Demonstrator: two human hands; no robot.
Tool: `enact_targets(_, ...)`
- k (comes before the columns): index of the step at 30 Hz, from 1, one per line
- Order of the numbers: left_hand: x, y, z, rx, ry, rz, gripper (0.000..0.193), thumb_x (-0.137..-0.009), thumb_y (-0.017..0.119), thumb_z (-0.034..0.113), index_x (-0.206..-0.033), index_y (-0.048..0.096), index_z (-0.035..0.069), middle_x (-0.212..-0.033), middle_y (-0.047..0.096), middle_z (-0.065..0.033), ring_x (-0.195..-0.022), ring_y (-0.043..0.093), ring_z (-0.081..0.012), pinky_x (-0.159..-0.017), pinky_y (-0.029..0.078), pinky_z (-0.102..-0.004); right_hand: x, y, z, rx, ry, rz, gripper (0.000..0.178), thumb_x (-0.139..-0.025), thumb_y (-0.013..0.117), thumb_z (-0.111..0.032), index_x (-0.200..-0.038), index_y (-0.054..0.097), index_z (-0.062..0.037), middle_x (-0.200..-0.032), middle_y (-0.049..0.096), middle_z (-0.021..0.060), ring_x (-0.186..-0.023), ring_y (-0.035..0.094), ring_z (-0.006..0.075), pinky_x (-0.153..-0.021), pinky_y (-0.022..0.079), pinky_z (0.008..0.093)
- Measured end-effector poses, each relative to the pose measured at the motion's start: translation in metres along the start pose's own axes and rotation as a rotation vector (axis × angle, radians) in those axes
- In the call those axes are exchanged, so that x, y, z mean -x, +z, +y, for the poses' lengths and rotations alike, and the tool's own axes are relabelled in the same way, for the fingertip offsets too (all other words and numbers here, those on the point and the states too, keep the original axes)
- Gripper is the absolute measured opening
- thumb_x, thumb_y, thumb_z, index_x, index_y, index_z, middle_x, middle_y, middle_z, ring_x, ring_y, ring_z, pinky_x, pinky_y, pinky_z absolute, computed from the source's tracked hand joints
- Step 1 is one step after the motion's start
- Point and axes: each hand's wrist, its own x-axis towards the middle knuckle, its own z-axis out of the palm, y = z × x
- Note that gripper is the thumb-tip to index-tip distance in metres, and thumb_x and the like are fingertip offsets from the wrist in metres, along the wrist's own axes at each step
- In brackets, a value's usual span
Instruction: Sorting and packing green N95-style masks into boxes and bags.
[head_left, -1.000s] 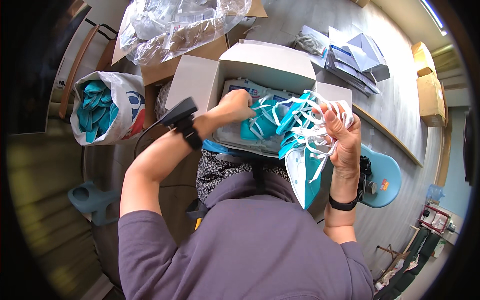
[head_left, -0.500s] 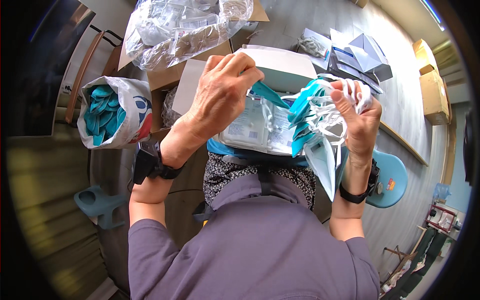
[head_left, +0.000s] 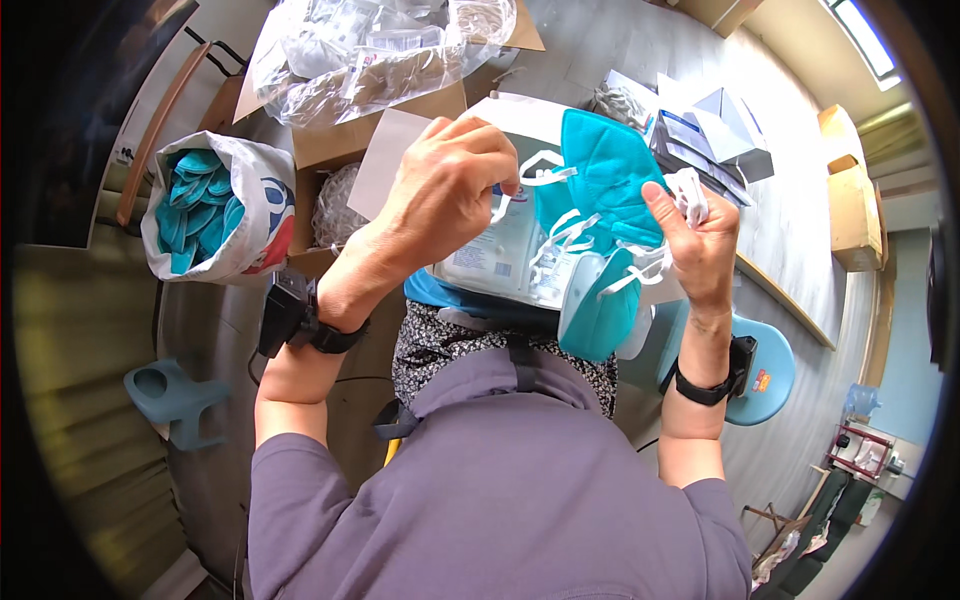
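Head view: left hand (head_left: 445, 195) pinches a white elastic strap (head_left: 535, 165) of the teal folded face mask (head_left: 600, 180) while right hand (head_left: 700, 240) grips a bunch of teal masks (head_left: 600, 300), seemingly separating one mask; next, the strap probably needs untangling.

Purple-grey short-sleeved top, bare forearms. Black strap with a chunky black device on the left wrist (head_left: 290, 320), and a black band on the right wrist (head_left: 712, 385).

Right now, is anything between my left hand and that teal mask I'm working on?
Nothing visible stands between them. The left hand is already at the teal mask, fingers pinching one of its white straps. The right hand holds the mask's other side along with more masks bunched below.
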Motion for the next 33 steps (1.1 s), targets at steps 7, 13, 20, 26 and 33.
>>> enact_targets(7, -0.009, 0.041, 0.014, 0.351, -0.455, 0.121, 0.025, -0.083, 0.073, 0.007, -0.107, 0.066, 0.005, -0.096, 0.069, -0.0066, -0.088, 0.066, -0.0198, -0.076, 0.052, -0.0336, -0.001, 0.001, -0.004, -0.021, 0.006, 0.002, 0.034, -0.091, 0.077, -0.016, -0.067, 0.054, -0.0066, -0.064, 0.043, -0.0100, -0.061, 0.032, 0.0024, -0.053, 0.024, 0.0234)
enact_targets(13, -0.013, 0.058, 0.001, 0.912, -0.674, -0.002, 0.029, -0.087, 0.081, 0.025, -0.102, 0.066, 0.006, -0.090, 0.067, -0.0003, -0.081, 0.060, -0.0069, -0.072, 0.047, -0.0233, -0.002, -0.005, -0.002, -0.110, 0.035, 0.005, 0.018, -0.091, 0.078, -0.017, -0.080, 0.069, -0.0062, -0.067, 0.052, -0.0088, -0.061, 0.037, 0.0016, -0.055, 0.024, 0.0220)
enact_targets(20, -0.004, 0.061, 0.001, 1.259, -0.680, -0.224, 0.032, -0.091, 0.077, 0.036, -0.099, 0.066, 0.007, -0.075, 0.058, 0.0058, -0.064, 0.047, -0.0007, -0.057, 0.034, -0.0181, -0.005, 0.001, 0.005, -0.212, 0.075, 0.096, 0.026, -0.091, 0.077, -0.016, -0.071, 0.062, -0.0074, -0.067, 0.047, -0.0105, -0.063, 0.033, 0.0023, -0.056, 0.022, 0.0230)
enact_targets(26, 0.000, 0.057, 0.009, 1.276, -0.614, -0.315, 0.028, -0.097, 0.069, 0.036, -0.097, 0.071, 0.008, -0.074, 0.062, 0.0047, -0.055, 0.041, -0.0011, -0.049, 0.029, -0.0192, -0.008, 0.002, 0.009, -0.225, 0.092, 0.134, 0.027, -0.091, 0.078, -0.015, -0.070, 0.062, -0.0083, -0.067, 0.048, -0.0101, -0.062, 0.033, 0.0022, -0.055, 0.022, 0.0233)
enact_targets(33, 0.020, 0.024, -0.012, 1.236, -0.452, -0.323, 0.033, -0.104, 0.058, 0.030, -0.088, 0.068, 0.003, -0.077, 0.065, -0.0003, -0.073, 0.057, -0.0057, -0.067, 0.045, -0.0237, -0.012, -0.021, 0.020, -0.186, 0.109, 0.189, 0.023, -0.092, 0.076, -0.016, -0.072, 0.065, -0.0117, -0.066, 0.051, -0.0092, -0.059, 0.036, 0.0018, -0.055, 0.025, 0.0229)
